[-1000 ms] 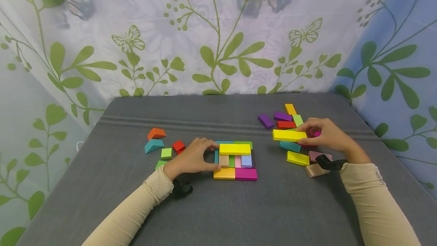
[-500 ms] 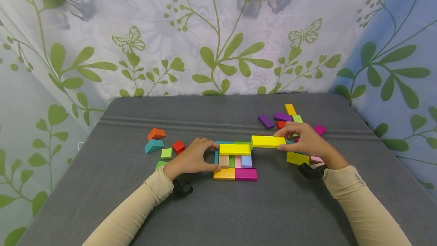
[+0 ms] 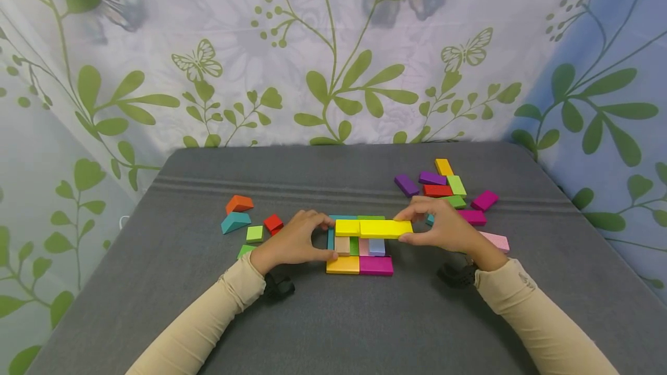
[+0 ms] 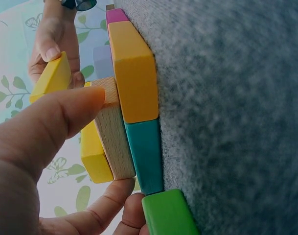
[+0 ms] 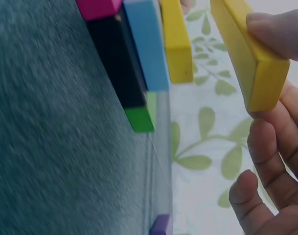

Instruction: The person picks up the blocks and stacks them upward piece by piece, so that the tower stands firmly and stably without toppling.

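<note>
Coloured wooden blocks form a low, layered structure at mid-table, with an orange block (image 3: 343, 265) and a magenta block (image 3: 376, 265) along its near side. My left hand (image 3: 296, 242) pinches the ends of a plain wood block (image 4: 114, 142) on the structure's left side, thumb at one end and a finger at the other. Across the plain wood block and a light blue block (image 5: 148, 46) lies one yellow block (image 3: 346, 228). My right hand (image 3: 443, 227) grips a second yellow block (image 3: 387, 229) by its right end, above the first; the right wrist view shows a gap between them.
Several loose blocks lie at the right, among them a red block (image 3: 436, 190), a purple block (image 3: 406, 184) and a pink block (image 3: 495, 241). Left of the structure are an orange block (image 3: 239, 203), a teal block (image 3: 235, 222) and a light green cube (image 3: 255, 234).
My right hand has carried the second yellow block leftward from the right-hand pile to over the structure. My left hand has stayed in place.
</note>
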A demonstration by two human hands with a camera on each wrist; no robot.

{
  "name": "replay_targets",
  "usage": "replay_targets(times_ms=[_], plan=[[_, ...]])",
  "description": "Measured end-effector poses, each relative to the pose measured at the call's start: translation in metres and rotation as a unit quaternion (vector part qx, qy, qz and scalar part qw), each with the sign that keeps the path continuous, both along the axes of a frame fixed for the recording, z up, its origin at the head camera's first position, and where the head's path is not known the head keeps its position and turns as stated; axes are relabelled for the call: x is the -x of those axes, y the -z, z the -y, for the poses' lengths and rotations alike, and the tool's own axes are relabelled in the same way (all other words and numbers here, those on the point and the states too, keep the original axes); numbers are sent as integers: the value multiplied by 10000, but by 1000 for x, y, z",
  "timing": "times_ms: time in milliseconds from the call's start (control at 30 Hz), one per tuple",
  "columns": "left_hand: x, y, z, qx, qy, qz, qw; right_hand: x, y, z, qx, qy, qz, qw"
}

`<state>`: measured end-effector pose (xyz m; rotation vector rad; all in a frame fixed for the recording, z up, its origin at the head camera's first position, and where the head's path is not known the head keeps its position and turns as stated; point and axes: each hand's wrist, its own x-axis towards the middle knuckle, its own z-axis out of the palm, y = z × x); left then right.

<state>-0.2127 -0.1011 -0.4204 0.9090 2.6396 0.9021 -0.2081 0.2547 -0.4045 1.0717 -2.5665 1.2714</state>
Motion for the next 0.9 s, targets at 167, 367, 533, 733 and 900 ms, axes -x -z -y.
replay_targets(times_ms=[167,367,533,733,900], plan=[[0,-1,0,-11,21,8,10000,-3,4,10,-12,-29,-94,10000],[0,-2,0,16,12,13,10000,-8,7,22,-108,54,61,9999],[0,-2,0,-18,32,30,10000,-13,9,32,-199,92,-4,9998],[0,-2,0,-25,3,73,10000,-16,12,40,-223,-3,-187,9996],[1,-3,-1,12,8,38,10000,-17,12,45,-429,41,-282,9987]])
